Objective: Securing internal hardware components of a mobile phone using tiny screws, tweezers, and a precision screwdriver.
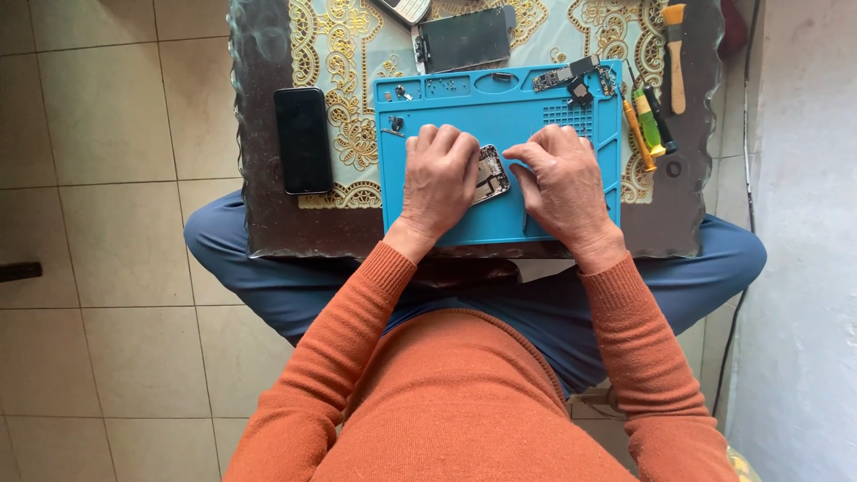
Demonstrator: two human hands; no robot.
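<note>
Now both hands palm-down on the blue mat (464,107), left hand (439,178) and right hand (562,183) pinching the opened phone (492,171).

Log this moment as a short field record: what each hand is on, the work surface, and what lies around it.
left hand: palm down, covering one end of the opened phone
right hand: fingers at the phone's other edge; any tool hidden
surface: blue repair mat on a small table
mat top tray: small loose parts
left of mat: black phone, face up
above mat: detached screen
right of mat: screwdrivers, brush
</note>
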